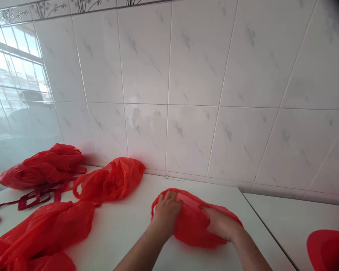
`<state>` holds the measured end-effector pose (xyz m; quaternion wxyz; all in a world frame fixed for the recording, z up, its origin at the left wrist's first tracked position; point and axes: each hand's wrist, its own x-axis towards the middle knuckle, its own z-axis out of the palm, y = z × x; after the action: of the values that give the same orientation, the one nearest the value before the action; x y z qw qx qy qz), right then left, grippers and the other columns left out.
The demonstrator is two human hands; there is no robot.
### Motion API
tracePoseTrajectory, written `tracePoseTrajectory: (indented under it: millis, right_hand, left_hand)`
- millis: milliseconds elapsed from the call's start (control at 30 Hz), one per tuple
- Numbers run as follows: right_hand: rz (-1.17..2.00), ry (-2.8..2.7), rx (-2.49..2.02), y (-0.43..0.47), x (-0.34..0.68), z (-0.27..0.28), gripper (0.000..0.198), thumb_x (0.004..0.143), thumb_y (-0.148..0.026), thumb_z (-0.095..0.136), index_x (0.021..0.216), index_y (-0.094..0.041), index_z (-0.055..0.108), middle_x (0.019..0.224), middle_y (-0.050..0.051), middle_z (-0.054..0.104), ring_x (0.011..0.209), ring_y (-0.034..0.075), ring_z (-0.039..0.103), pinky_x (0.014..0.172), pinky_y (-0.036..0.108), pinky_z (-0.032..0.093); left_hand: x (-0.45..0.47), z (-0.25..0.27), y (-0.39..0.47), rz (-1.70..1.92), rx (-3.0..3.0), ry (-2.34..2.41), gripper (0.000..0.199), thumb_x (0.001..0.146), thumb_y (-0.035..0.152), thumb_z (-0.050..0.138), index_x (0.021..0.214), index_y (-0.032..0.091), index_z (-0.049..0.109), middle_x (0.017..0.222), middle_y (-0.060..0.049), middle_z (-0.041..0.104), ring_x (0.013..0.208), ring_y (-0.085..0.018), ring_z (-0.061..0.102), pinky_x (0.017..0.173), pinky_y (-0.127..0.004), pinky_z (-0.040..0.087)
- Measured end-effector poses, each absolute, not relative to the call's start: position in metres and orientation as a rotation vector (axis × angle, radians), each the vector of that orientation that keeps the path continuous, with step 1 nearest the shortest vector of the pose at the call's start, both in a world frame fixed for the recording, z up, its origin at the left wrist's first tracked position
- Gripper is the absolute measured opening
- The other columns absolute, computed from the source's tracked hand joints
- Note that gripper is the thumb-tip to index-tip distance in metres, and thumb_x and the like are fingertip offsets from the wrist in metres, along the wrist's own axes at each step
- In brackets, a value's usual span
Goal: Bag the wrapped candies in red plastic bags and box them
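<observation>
A thin red plastic bag [190, 226] lies on the white table in front of me, loose and crumpled. My left hand [167, 207] is at its left side, with the fingers curled over the upper edge and gripping the plastic. My right hand [219, 222] reaches into the bag from the right. Red film covers its fingers, so their pose and anything in them are hidden.
Several red plastic bags lie at the left: a bundle [45, 167] by the wall, a bag [113, 178] beside it, and a bag [53, 226] nearer me. Dark red straps [35, 197] lie between them. A red object [330, 248] stands at right. A tiled wall [192, 139] borders the white table [121, 222].
</observation>
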<state>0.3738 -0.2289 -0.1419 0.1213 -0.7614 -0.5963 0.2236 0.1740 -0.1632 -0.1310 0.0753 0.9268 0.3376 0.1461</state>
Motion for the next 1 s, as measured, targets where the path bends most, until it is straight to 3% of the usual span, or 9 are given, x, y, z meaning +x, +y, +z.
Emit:
tracePoseTrajectory:
  millis: [100,233,367,467,533,600,700,867,1000]
  right_hand:
    - [0.866,-1.704,-2.11,-0.234,0.392,-0.143,0.047,0.065,-0.026,0.066,0.111,-0.03,0.065,0.102,-0.001,0.068,0.086,0.02,0.064,0.064,0.024,0.045]
    - [1.062,-1.597,-1.906,-0.237,0.411,-0.146,0.046,0.077,-0.043,0.059,0.119,-0.024,0.062,0.114,0.004,0.065,0.099,0.021,0.062,0.078,0.027,0.047]
    - [0.925,-1.628,-1.977,-0.237,0.411,-0.142,0.047,0.085,-0.047,0.048,0.127,-0.027,0.056,0.129,0.003,0.057,0.114,0.022,0.054,0.089,0.029,0.042]
    - [0.766,-1.619,-2.133,-0.234,0.4,-0.14,0.04,0.085,-0.044,0.048,0.118,-0.027,0.06,0.123,0.004,0.06,0.108,0.024,0.057,0.08,0.031,0.044]
    - [0.718,-1.623,-2.181,-0.232,0.393,-0.14,0.028,0.082,-0.04,0.05,0.099,-0.024,0.066,0.104,0.005,0.067,0.092,0.024,0.062,0.067,0.03,0.043]
    - [0.677,-1.634,-2.221,-0.23,0.387,-0.141,0.018,0.078,-0.035,0.054,0.08,-0.021,0.065,0.086,0.004,0.068,0.078,0.023,0.062,0.059,0.029,0.038]
    - [0.663,-1.636,-2.256,-0.231,0.381,-0.138,0.008,0.072,-0.026,0.059,0.069,-0.019,0.06,0.073,0.004,0.065,0.07,0.022,0.061,0.054,0.028,0.034]
    - [0.627,-1.616,-2.207,-0.244,0.363,-0.106,0.007,0.075,-0.025,0.052,0.075,-0.022,0.058,0.079,0.002,0.066,0.069,0.02,0.061,0.051,0.026,0.036]
    - [0.378,-1.569,-1.982,-0.271,0.342,-0.064,0.026,0.082,-0.034,0.049,0.101,-0.03,0.065,0.104,0.003,0.066,0.091,0.024,0.062,0.069,0.033,0.048]
  left_hand:
    - [0.162,-0.145,-0.141,0.31,2.702,0.991,0.059,0.042,0.011,0.074,0.098,0.026,0.067,0.105,-0.009,0.062,0.105,-0.034,0.053,0.091,-0.047,0.041]
    - [0.152,-0.152,-0.132,0.379,2.482,0.859,0.069,0.045,0.012,0.072,0.111,0.032,0.066,0.107,-0.009,0.063,0.102,-0.035,0.055,0.078,-0.041,0.047]
    - [0.156,-0.144,-0.141,0.661,2.455,0.92,0.048,0.062,0.015,0.062,0.107,0.031,0.068,0.1,-0.008,0.064,0.091,-0.029,0.056,0.072,-0.036,0.045]
    - [0.168,-0.14,-0.155,0.872,2.502,0.87,0.032,0.075,0.015,0.051,0.097,0.028,0.07,0.089,-0.008,0.064,0.085,-0.025,0.055,0.078,-0.037,0.043]
    - [0.176,-0.143,-0.163,0.812,2.54,0.766,0.031,0.072,0.012,0.052,0.092,0.028,0.07,0.09,-0.007,0.064,0.089,-0.026,0.056,0.083,-0.039,0.042]
    - [0.181,-0.149,-0.168,0.663,2.565,0.739,0.024,0.061,0.01,0.062,0.078,0.027,0.07,0.087,-0.008,0.063,0.093,-0.03,0.056,0.087,-0.044,0.04]
    - [0.181,-0.153,-0.168,0.526,2.554,0.825,0.018,0.049,0.008,0.069,0.059,0.022,0.065,0.077,-0.008,0.062,0.089,-0.035,0.057,0.083,-0.048,0.041]
    - [0.167,-0.132,-0.154,0.836,2.391,0.85,0.02,0.073,0.02,0.057,0.087,0.028,0.068,0.098,-0.005,0.065,0.093,-0.025,0.058,0.077,-0.034,0.045]
    - [0.152,-0.123,-0.139,1.282,2.224,1.21,0.018,0.082,0.031,0.051,0.091,0.024,0.065,0.099,-0.007,0.062,0.093,-0.026,0.056,0.077,-0.036,0.043]
